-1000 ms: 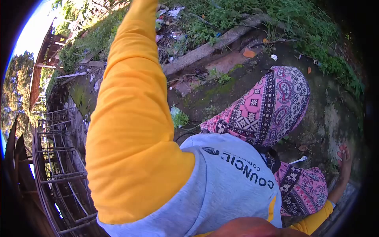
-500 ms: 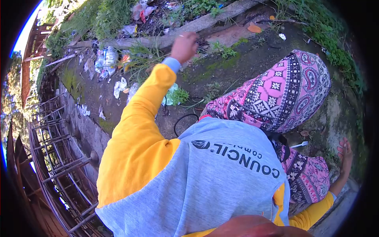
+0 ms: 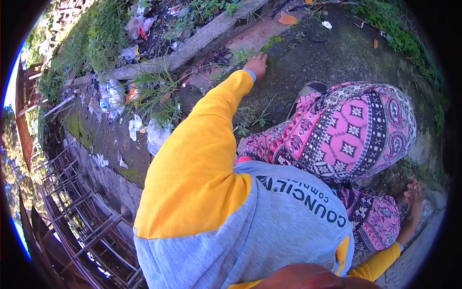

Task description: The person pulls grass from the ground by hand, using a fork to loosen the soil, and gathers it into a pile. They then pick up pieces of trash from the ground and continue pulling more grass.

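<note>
The left hand (image 3: 257, 67) is near the ground (image 3: 313, 58), its fingers (image 3: 262, 58) bent, with a weed (image 3: 241, 55) just beside them and the kerb (image 3: 202, 38) beyond. The right hand (image 3: 414, 197) is beside the trousers (image 3: 353, 125). Both look small, so I cannot tell how far the fingers open or whether they hold anything.

Operator: State the garment colours.
Technician: Left sleeve (image 3: 192, 149): solid yellow-orange. Sweatshirt (image 3: 293, 226): mottled light grey, dark lettering (image 3: 308, 204). Trousers (image 3: 356, 130): pink, with black-and-white geometric bands; paisley motifs at right.
Operator: State the surrounding colours.
Technician: Ground (image 3: 337, 58): dark grey-brown. Moss (image 3: 272, 42), far: bright yellow-green. Leaf (image 3: 288, 19), far: plain orange. Grass (image 3: 154, 89), left: green. Plastic bag (image 3: 158, 136), left: translucent whitish.
</note>
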{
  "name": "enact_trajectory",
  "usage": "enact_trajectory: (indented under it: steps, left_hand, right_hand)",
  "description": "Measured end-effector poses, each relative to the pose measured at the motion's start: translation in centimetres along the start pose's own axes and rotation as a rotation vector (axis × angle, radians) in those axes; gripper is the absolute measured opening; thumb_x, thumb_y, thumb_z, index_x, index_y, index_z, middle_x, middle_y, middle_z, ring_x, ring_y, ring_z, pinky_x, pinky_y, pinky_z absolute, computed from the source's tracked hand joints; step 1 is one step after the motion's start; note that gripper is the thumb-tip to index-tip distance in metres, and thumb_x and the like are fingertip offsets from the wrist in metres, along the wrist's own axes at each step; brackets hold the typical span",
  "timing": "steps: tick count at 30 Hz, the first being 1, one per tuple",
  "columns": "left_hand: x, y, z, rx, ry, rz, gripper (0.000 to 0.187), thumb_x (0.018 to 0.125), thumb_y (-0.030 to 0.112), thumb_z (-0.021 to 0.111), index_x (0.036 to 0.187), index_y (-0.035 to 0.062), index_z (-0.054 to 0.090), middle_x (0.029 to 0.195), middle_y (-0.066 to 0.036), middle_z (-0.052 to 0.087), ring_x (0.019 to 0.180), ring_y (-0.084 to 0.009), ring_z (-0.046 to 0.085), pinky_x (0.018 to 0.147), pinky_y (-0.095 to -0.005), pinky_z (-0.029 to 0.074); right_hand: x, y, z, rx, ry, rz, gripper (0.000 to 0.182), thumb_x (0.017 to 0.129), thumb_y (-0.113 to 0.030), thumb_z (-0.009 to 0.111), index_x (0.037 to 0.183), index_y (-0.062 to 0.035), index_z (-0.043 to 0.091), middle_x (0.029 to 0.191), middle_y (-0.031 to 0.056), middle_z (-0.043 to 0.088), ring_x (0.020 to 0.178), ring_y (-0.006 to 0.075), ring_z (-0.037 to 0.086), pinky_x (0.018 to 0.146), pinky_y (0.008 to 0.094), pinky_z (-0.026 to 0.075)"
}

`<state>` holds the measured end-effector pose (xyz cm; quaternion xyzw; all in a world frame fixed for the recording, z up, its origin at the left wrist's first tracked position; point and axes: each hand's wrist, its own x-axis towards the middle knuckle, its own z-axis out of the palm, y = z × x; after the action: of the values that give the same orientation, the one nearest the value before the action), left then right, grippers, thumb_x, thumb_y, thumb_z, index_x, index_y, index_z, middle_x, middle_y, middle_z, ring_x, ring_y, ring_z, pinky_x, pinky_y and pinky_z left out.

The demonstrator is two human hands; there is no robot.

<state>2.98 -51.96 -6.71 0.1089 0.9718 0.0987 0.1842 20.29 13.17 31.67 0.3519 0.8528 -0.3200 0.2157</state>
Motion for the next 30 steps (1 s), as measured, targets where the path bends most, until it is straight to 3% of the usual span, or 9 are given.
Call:
enact_trajectory:
  steps: [3, 8, 11, 12, 17, 21, 27, 30]
  left_hand:
    - [1.2, -2.7, -2.0, -0.034, -0.195, -0.264, 0.044, 0.087, 0.034, 0.035, 0.117, 0.0042, 0.046, 0.127, -0.018, 0.039, 0.115, -0.0331, 0.04, 0.095, -0.0409, 0.032]
    - [2.9, -8.3, -0.4, -0.044, -0.356, -0.362, 0.058, 0.082, 0.053, 0.034, 0.105, 0.0055, 0.057, 0.113, -0.018, 0.052, 0.105, -0.0319, 0.049, 0.088, -0.0399, 0.038]
    - [3.8, -8.3, -1.4, -0.006, -0.382, -0.289, 0.057, 0.081, 0.055, 0.035, 0.103, 0.008, 0.059, 0.107, -0.018, 0.055, 0.1, -0.0319, 0.052, 0.085, -0.0396, 0.04]
    - [3.5, -8.2, -1.8, 0.04, -0.212, -0.152, 0.055, 0.079, 0.055, 0.04, 0.099, 0.0077, 0.061, 0.098, -0.017, 0.059, 0.093, -0.0317, 0.055, 0.08, -0.0409, 0.042]
    - [2.7, -4.9, -5.8, 0.181, -0.383, 0.056, 0.048, 0.078, 0.052, 0.046, 0.09, 0.008, 0.062, 0.09, -0.014, 0.061, 0.086, -0.0314, 0.057, 0.075, -0.0417, 0.044]
    - [2.1, -4.4, -4.3, 0.336, -0.424, 0.144, 0.041, 0.079, 0.044, 0.045, 0.087, 0.0082, 0.062, 0.089, -0.014, 0.061, 0.084, -0.0325, 0.057, 0.072, -0.0437, 0.044]
    - [1.5, -3.2, -3.2, 0.133, -0.393, 0.115, 0.035, 0.078, 0.033, 0.043, 0.088, 0.0065, 0.062, 0.084, -0.015, 0.061, 0.08, -0.0326, 0.058, 0.071, -0.043, 0.046]
    - [-1.6, -1.0, -6.0, -0.024, -0.37, 0.176, 0.03, 0.078, 0.031, 0.044, 0.084, 0.0071, 0.061, 0.081, -0.016, 0.06, 0.076, -0.0345, 0.057, 0.068, -0.0438, 0.045]
  right_hand:
    - [-0.9, -0.6, 0.5, 0.015, 0.032, 0.055, 0.047, 0.086, -0.04, 0.045, 0.124, -0.0122, 0.043, 0.096, -0.0028, 0.056, 0.069, 0.0037, 0.049, 0.063, 0.0198, 0.037]
    - [-1.1, 0.1, 0.5, 0.042, 0.052, 0.116, 0.048, 0.085, -0.041, 0.045, 0.124, -0.0124, 0.043, 0.095, -0.0029, 0.056, 0.07, 0.0037, 0.049, 0.064, 0.0196, 0.036]
    - [-0.8, 0.0, 0.1, 0.035, 0.036, 0.149, 0.047, 0.086, -0.04, 0.046, 0.124, -0.0127, 0.043, 0.095, -0.0028, 0.056, 0.071, 0.0031, 0.049, 0.063, 0.0181, 0.036]
    - [-0.5, 0.2, -0.2, 0.041, 0.044, 0.147, 0.047, 0.086, -0.04, 0.046, 0.124, -0.0128, 0.043, 0.095, -0.0028, 0.055, 0.071, 0.0029, 0.049, 0.063, 0.0177, 0.036]
    - [-0.6, -0.5, -0.2, 0.012, 0.077, 0.157, 0.047, 0.086, -0.039, 0.046, 0.125, -0.0122, 0.042, 0.095, -0.0032, 0.055, 0.072, 0.0023, 0.05, 0.063, 0.0166, 0.036]
    - [-0.4, -0.1, -0.2, -0.009, 0.054, 0.164, 0.047, 0.086, -0.038, 0.047, 0.125, -0.0114, 0.042, 0.096, -0.0032, 0.055, 0.074, 0.003, 0.05, 0.064, 0.0171, 0.036]
    - [0.6, 0.3, -0.9, 0.059, 0.028, 0.146, 0.045, 0.087, -0.037, 0.044, 0.124, -0.0106, 0.043, 0.098, -0.0008, 0.054, 0.077, 0.0045, 0.05, 0.07, 0.0195, 0.037]
    - [0.1, -0.7, -0.4, 0.03, 0.034, 0.136, 0.043, 0.088, -0.035, 0.042, 0.123, -0.0103, 0.044, 0.099, 0.0009, 0.055, 0.079, 0.0062, 0.05, 0.075, 0.0217, 0.038]
